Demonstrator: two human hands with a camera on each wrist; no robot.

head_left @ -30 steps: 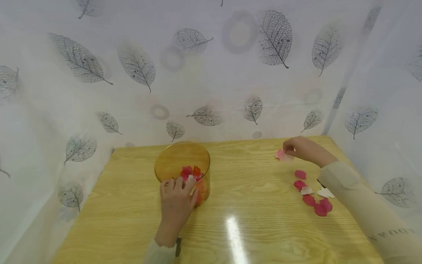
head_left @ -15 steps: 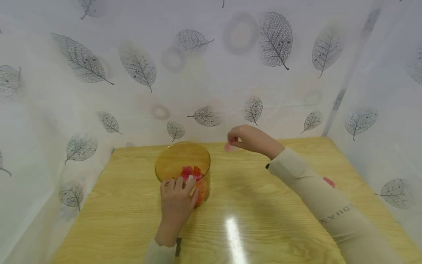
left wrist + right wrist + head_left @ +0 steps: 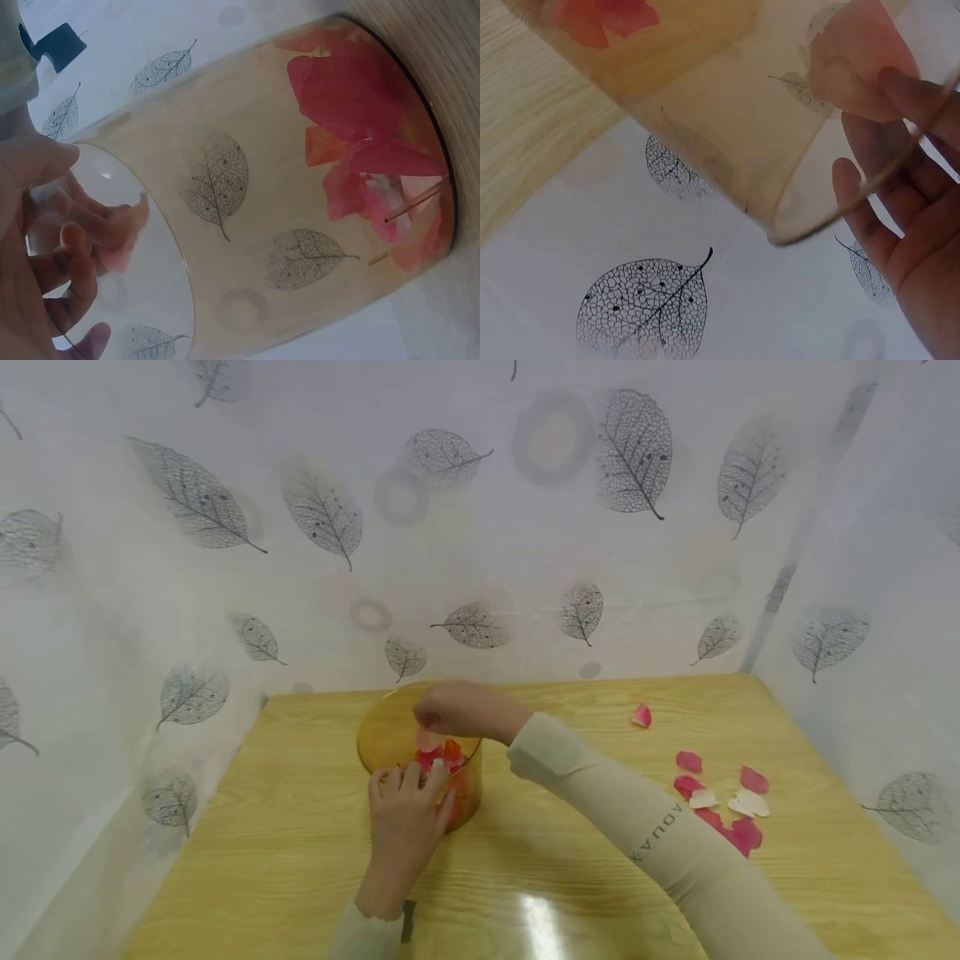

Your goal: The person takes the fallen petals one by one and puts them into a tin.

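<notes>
From where I sit, the surface (image 3: 570,835) is yellowish wood grain, with a pale streak of glare (image 3: 542,927) near its front. White sheeting (image 3: 495,560) rises behind it and on both sides, printed with grey skeleton leaves (image 3: 636,450) and faint rings. Toward the back, left of centre, I see the amber see-through jar (image 3: 382,735), red, pink and orange petals (image 3: 345,97) lying in its bottom. The left hand (image 3: 405,822) has its fingers bent over the near rim, holding it. The right hand (image 3: 461,706) reaches across to the jar's mouth, thumb and finger closed on one pale pink petal (image 3: 855,60). Loose petals (image 3: 690,762), red and white, lie scattered on the surface's right side, well apart from the jar.
</notes>
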